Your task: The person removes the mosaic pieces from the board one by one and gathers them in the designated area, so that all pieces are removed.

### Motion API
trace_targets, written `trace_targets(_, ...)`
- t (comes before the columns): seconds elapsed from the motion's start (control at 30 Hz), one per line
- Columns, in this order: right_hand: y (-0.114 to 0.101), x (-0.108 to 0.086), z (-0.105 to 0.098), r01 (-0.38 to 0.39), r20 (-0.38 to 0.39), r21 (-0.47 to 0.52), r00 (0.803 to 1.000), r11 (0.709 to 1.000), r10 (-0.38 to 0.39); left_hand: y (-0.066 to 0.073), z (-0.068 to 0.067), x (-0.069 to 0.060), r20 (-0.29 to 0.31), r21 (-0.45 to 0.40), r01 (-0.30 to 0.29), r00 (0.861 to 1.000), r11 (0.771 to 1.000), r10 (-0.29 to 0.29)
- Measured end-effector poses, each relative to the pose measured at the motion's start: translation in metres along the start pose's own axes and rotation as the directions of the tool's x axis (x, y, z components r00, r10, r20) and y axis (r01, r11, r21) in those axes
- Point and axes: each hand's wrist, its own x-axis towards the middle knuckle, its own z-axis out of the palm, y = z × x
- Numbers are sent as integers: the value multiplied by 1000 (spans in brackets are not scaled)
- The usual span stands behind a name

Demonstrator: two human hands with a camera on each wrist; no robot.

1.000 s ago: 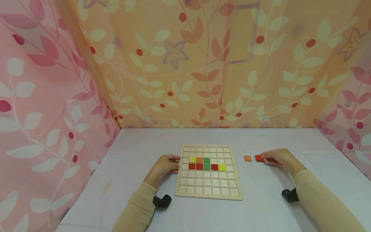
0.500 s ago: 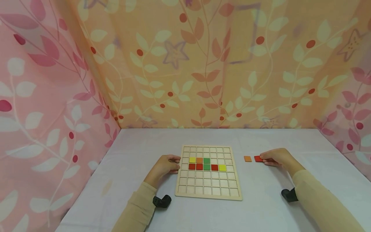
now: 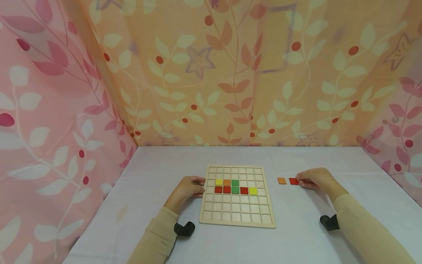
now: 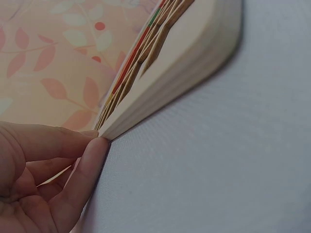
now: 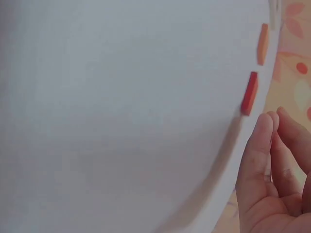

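A square wooden grid board lies flat on the table, with yellow, orange, green and red square tiles set in two of its rows. My left hand pinches the board's left edge between thumb and fingers, as the left wrist view shows beside the board's pale rim. Right of the board, an orange tile and a red tile lie side by side on the table. My right hand is just right of the red tile. In the right wrist view its fingertips stand slightly apart from that red tile, holding nothing visible.
The white-covered table extends around the board. A patterned orange curtain rises behind it, with pink cloth on both sides. A black wrist device sits below the left wrist, another below the right.
The red tile has shifted slightly left towards the orange one, and my right fingers have come off it. My left hand and the board stay where they were.
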Motion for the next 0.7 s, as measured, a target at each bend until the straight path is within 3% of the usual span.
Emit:
trace_targets(0.2,-12,-12,11,75,39,-65,997,995,-72,0,1,0,-3,4,11,1000,1000,-11)
trace_targets(0.4,-19,-13,32,117,57,-31,992,993,-115,0,0,1,-6,3,10,1000,1000,-10)
trace_targets(0.7,-23,-12,57,163,62,-62,985,985,-159,0,1,1,-6,1,10,1000,1000,-10)
